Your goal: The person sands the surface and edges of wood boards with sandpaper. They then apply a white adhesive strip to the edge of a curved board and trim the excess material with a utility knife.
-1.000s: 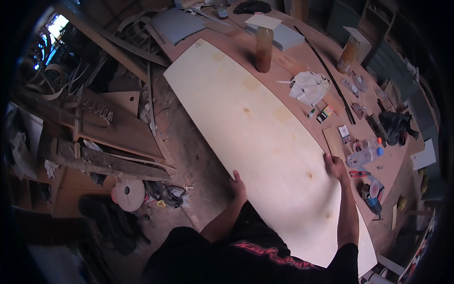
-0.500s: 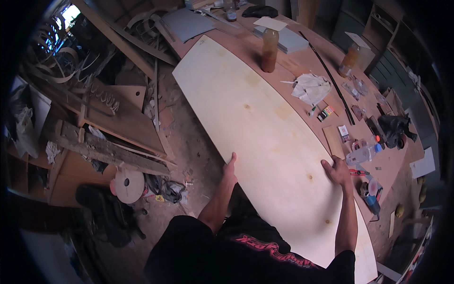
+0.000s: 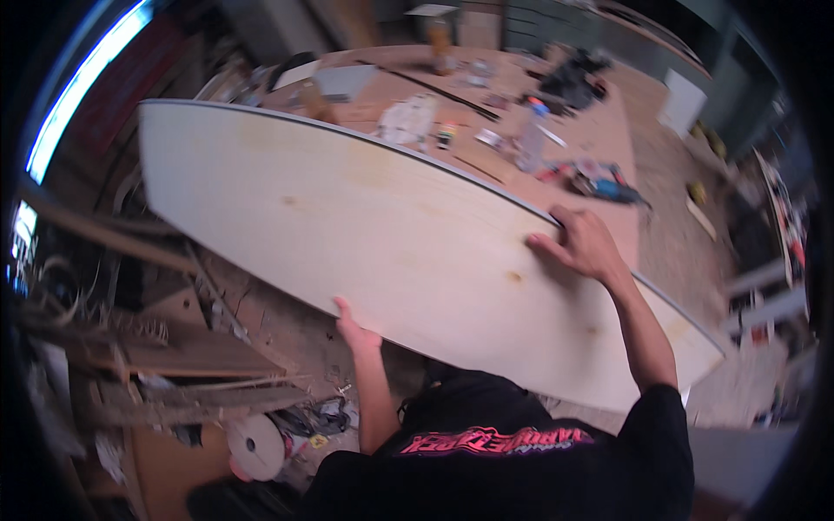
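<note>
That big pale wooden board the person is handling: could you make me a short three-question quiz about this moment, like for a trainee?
1. True or false: both hands touch the plywood board.
2. Where does the right hand grip the board?
A. on its upper long edge, nearest the workbench
B. on its lower long edge
C. at its far left end
3. Fill in: the left hand sits under the board's ____ long edge, above the scrap wood on the floor.

Key:
1. True; one hand is on each long edge.
2. A; the fingers hook over the upper edge.
3. lower
</note>
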Demonstrator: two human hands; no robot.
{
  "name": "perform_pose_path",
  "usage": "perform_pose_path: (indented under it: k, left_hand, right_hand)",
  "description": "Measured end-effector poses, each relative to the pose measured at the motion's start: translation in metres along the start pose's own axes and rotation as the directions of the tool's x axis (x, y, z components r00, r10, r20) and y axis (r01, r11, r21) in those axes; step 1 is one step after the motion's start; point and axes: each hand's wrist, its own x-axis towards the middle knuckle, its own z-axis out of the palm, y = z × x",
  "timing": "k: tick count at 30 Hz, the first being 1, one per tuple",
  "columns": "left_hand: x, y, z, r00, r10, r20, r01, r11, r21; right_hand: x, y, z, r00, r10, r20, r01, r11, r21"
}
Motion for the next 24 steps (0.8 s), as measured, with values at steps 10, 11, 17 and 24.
perform_pose_path:
  k: [10,11,17,24]
  left_hand:
    - [-0.109,0.085,0.108,0.922,0.258,0.289,-0.317,0.931,0.182]
    - [-0.116,0.091,0.119,0.906,0.271,0.326,-0.343,0.921,0.186]
    - [-0.153,0.132,0.188,0.774,0.32,0.546,-0.496,0.842,0.21]
    - [-0.179,0.162,0.262,0.622,0.342,0.704,-0.668,0.701,0.25]
  right_hand:
    - [-0.163,-0.004,-0.027,0.884,-0.012,-0.467,0.091,0.985,0.147]
    - [-0.174,-0.004,-0.027,0.86,0.003,-0.511,0.115,0.973,0.199]
    - [-0.23,-0.002,-0.017,0.795,0.143,-0.589,0.061,0.948,0.312]
    - [-0.238,-0.009,0.046,0.67,0.356,-0.651,0.122,0.813,0.57]
